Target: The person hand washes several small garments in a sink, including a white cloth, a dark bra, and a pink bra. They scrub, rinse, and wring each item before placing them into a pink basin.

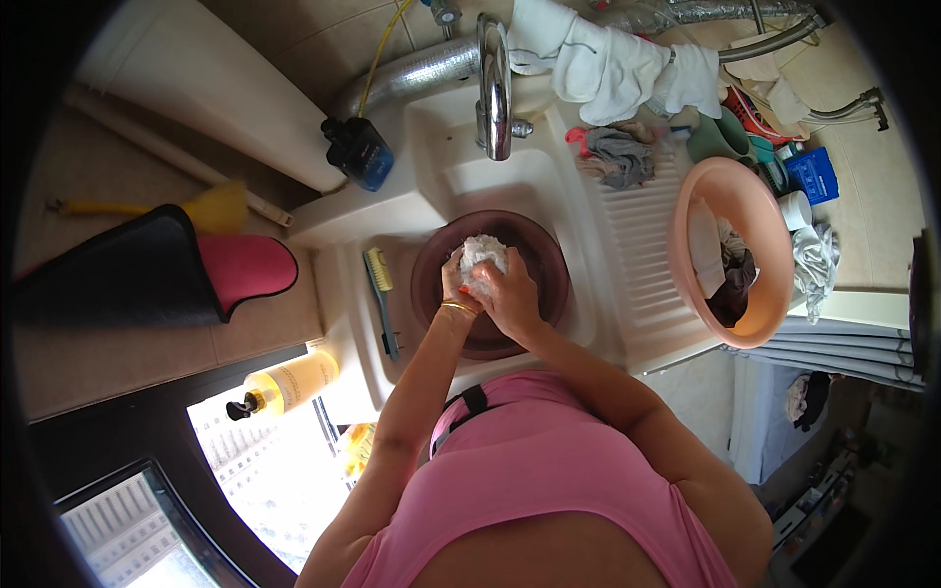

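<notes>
A bunched white cloth (pixel 483 253) is pressed between both hands over a dark reddish basin (pixel 551 305). My left hand (pixel 453 283) grips its left side, and a gold-coloured bangle circles that wrist. From the right, my right hand (pixel 511 290) closes on the same cloth, thumb across the front. The basin sits inside a white laundry sink (pixel 588 294); my hands and forearms hide part of its inside. To the left of the basin lies a grey-handled scrub brush (pixel 378 290) with pale bristles. Behind the basin rises a chrome faucet (pixel 496 95).
A peach-coloured tub (pixel 772 287) holding clothes stands on the ribbed washboard (pixel 643 242). Wrung small garments (pixel 621 154) lie behind it. White cloths (pixel 610 66) hang over the pipe. A dark blue bottle (pixel 360 154) and a yellow pump bottle (pixel 294 382) stand at the left.
</notes>
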Available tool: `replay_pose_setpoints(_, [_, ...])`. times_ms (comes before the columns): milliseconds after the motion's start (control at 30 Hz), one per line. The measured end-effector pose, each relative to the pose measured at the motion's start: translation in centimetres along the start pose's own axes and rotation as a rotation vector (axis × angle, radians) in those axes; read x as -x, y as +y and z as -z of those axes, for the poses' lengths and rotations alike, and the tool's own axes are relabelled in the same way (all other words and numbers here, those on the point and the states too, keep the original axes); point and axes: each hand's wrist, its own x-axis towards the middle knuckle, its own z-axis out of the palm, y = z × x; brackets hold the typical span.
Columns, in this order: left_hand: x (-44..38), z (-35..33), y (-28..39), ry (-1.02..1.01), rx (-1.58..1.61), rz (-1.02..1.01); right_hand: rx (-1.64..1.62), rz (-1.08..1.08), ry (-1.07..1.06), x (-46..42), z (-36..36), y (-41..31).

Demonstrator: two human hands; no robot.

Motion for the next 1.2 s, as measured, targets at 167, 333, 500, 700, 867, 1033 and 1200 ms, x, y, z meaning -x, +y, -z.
replay_pose_setpoints(167, [0.0, -0.8, -0.6, 0.069, -0.152, -0.102, -0.149, -0.030, 0.094, -1.7, -0.6, 0.5])
replay_pose_setpoints(333, [0.9, -0.9, -0.4, 0.398, -0.632, -0.275, -0.910, -0.569, -0.119, -3.7, -2.2, 7.0])
replay_pose_setpoints(500, [5.4, -2.2, 1.8, 0.078, -0.785, -0.383, -0.990, -0.582, -0.359, -4.5, 5.0, 8.4])
replay_pose_setpoints(700, [6.5, 0.4, 3.5, 0.063, -1.234, -0.487, -0.888, -0.585, -0.553, -2.6, 8.0, 8.8])
replay_pose_setpoints(867, [8.1, -0.7, 3.7, 0.093, -2.044, -0.243, -1.334, -0.549, -0.447, -1.5, 6.2, 9.5])
replay_pose_setpoints(1033, [7.1, -3.2, 2.5, 0.038, -1.911, -0.774, -1.444, -0.443, -0.531, -2.8, 6.5, 7.4])
replay_pose_setpoints(1200, [5.6, -4.8, 3.0, 0.026, -1.790, -0.927, -1.278, -0.400, -0.565, -4.1, 6.2, 6.8])
